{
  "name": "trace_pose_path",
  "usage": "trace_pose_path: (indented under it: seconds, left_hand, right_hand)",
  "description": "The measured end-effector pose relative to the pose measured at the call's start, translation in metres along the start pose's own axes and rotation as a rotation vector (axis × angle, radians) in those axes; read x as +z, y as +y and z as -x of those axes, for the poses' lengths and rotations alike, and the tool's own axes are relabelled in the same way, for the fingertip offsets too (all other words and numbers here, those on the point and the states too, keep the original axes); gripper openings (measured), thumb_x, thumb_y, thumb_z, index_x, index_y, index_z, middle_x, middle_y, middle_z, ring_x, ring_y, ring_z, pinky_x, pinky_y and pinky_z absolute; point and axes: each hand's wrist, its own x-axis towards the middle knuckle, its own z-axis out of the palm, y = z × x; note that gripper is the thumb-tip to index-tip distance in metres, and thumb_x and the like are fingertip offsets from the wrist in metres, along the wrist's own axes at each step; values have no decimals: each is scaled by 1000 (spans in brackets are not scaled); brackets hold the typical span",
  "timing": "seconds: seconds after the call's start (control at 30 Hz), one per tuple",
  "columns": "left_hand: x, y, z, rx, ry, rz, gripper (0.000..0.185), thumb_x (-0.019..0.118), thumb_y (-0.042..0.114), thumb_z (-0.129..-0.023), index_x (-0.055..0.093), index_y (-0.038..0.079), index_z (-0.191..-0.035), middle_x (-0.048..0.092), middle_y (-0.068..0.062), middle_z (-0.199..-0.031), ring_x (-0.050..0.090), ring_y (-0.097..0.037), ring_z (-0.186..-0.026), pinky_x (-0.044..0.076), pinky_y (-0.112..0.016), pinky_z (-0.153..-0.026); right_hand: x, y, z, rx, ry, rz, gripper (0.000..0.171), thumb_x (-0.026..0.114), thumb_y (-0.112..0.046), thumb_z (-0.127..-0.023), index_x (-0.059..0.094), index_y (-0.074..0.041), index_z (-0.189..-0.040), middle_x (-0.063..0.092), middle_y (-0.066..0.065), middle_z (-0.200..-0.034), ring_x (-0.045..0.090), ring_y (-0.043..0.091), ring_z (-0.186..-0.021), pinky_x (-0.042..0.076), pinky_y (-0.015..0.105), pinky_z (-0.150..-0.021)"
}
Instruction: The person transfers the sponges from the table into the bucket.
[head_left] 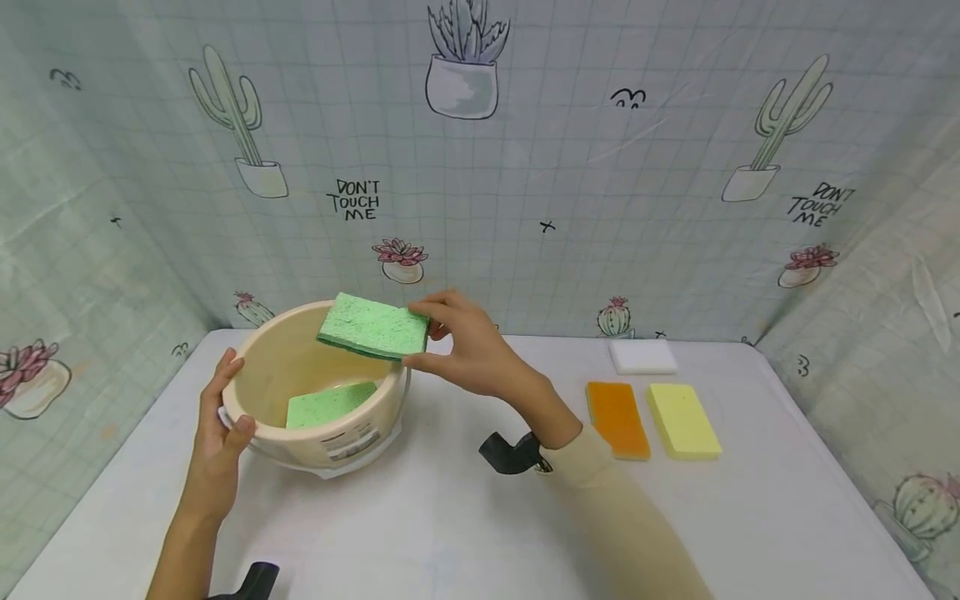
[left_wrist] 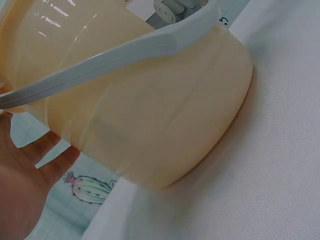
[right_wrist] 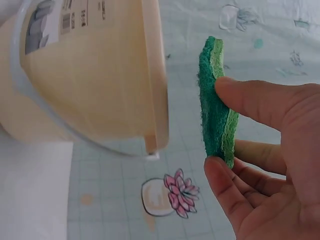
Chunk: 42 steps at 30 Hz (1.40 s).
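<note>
A cream plastic bucket [head_left: 273,367] stands at the left of the white table, its mouth tipped toward me. My left hand [head_left: 213,454] grips its left rim, thumb at the front edge and fingers round the side. Above the bucket's right rim, my right hand [head_left: 480,350] pinches a green sponge [head_left: 375,325] by its right end. The right wrist view shows the dark green scouring layer [right_wrist: 210,110] on that sponge, held between thumb and fingers. Another green sponge [head_left: 330,404] lies inside the bucket.
Right of the bucket on the table [head_left: 450,525] lie an orange sponge [head_left: 618,419], a yellow sponge [head_left: 682,421] and a white block-shaped sponge [head_left: 643,357] behind them. A grey-white handle [left_wrist: 100,67] hangs round the bucket. A cactus-print cloth [head_left: 525,167] encloses the table's back and sides.
</note>
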Motion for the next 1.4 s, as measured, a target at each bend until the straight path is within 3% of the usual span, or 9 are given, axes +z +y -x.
trace_pose_path:
  seconds: [0.3,0.47,0.63,0.8,0.9,1.1,1.4]
  left_hand:
    - [0,2,-1,-2,-1,13,62,58,22,-94,31,13,-149,8,-1,-159,10,-18,-143,25,-13,-104]
    - [1,4,0,-23,11,-15,62,58,24,-93,31,16,-149,9,1,-159,10,-17,-143,25,-12,-103]
    - [1,3,0,1,11,-4,61,58,22,-94,31,14,-148,9,-2,-159,10,-18,-143,21,-13,-106]
    - [1,4,0,-16,8,-19,62,58,24,-94,30,15,-149,8,1,-159,8,-18,-144,23,-13,-104]
    - [1,4,0,-28,8,-31,62,58,25,-94,30,16,-149,8,2,-159,8,-18,-144,24,-12,-104]
    - [1,5,1,-48,3,-68,63,56,26,-94,28,19,-150,7,4,-159,6,-17,-144,24,-12,-103]
    - [0,4,1,-40,8,-70,64,58,29,-94,29,18,-149,8,4,-158,7,-18,-144,25,-11,-103]
  right_hand:
    - [21,-15,-13,38,-131,14,62,75,-24,-84,50,-4,-137,47,5,-131,52,10,-95,44,18,-80]
    - [28,-24,-21,41,-179,57,62,76,-25,-82,52,-6,-136,45,4,-132,52,11,-96,42,15,-78]
    - [36,-32,-28,41,-238,116,60,76,-25,-82,54,-6,-135,45,4,-131,49,11,-95,42,14,-76]
    - [46,-39,-32,20,-289,203,61,74,-28,-83,53,-7,-136,46,3,-132,48,8,-105,39,18,-89]
    - [51,-41,-32,16,-307,210,62,74,-28,-84,51,-6,-137,45,4,-134,47,10,-113,35,16,-95]
    - [58,-40,-33,2,-309,203,63,75,-26,-83,51,-6,-137,44,5,-134,44,10,-117,34,11,-93]
    - [59,-39,-34,9,-320,178,65,77,-26,-81,51,-7,-137,44,5,-135,46,8,-107,36,9,-83]
